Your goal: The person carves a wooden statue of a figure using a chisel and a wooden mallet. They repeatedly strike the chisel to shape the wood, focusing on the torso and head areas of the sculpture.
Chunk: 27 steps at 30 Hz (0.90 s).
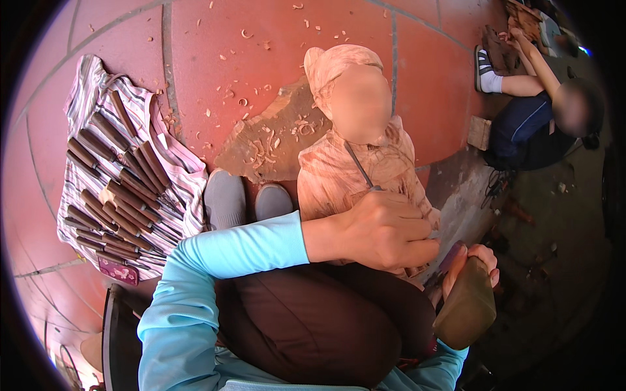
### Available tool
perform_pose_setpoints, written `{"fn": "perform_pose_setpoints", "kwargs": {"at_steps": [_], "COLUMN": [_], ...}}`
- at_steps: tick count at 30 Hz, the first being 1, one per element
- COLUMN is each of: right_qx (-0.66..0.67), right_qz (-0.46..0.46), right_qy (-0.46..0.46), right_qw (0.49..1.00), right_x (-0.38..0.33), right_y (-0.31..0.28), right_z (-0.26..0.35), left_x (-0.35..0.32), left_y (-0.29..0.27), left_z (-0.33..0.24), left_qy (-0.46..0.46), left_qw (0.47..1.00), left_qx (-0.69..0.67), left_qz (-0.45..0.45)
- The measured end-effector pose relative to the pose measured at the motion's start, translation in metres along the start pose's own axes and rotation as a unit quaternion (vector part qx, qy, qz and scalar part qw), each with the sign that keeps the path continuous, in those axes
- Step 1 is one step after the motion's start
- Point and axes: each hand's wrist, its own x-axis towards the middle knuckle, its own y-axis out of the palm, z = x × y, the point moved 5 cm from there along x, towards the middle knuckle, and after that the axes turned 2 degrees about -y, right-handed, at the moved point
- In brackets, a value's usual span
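Note:
A carved wooden figure point(324, 171) with a bun of hair and draped clothing stands in front of my knees; its face is blurred. My left hand point(385, 228) is closed around a chisel point(360, 164), whose thin dark blade slants up and left to the figure's collar. Most of the chisel's handle is hidden in the fist. To the right of the figure, my right hand point(482, 255) is wrapped round a rounded wooden mallet point(466, 305), low beside my knee. A small purple piece point(452, 257) shows between the hands; I cannot tell what it is.
Several dark-handled carving tools point(124, 195) lie on a striped cloth point(81, 104) at the left, with a patterned pink phone-like case point(119, 271) below. A flat wood slab point(261, 146) with shavings lies behind my grey shoes point(225, 199). Another person point(521, 124) sits at the far right.

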Motion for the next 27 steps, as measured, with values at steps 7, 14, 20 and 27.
{"fn": "perform_pose_setpoints", "kwargs": {"at_steps": [7,14,20,27], "right_qx": [0.157,0.028,0.036,0.043], "right_qz": [-0.112,-0.134,-0.116,-0.086], "right_qy": [0.011,-0.116,-0.134,-0.096], "right_qw": [0.981,0.984,0.983,0.991], "right_x": [-0.003,0.015,0.019,0.010], "right_y": [-0.011,-0.018,-0.016,-0.017], "right_z": [0.011,0.014,0.010,0.002], "left_x": [0.001,-0.008,-0.008,-0.010], "left_y": [-0.007,-0.025,-0.014,-0.014], "left_z": [0.004,0.008,0.007,0.007], "left_qy": [-0.002,0.055,0.024,0.022], "left_qw": [0.999,0.990,0.998,0.999], "left_qx": [-0.030,-0.045,-0.015,-0.013], "left_qz": [0.009,-0.124,-0.052,-0.045]}}
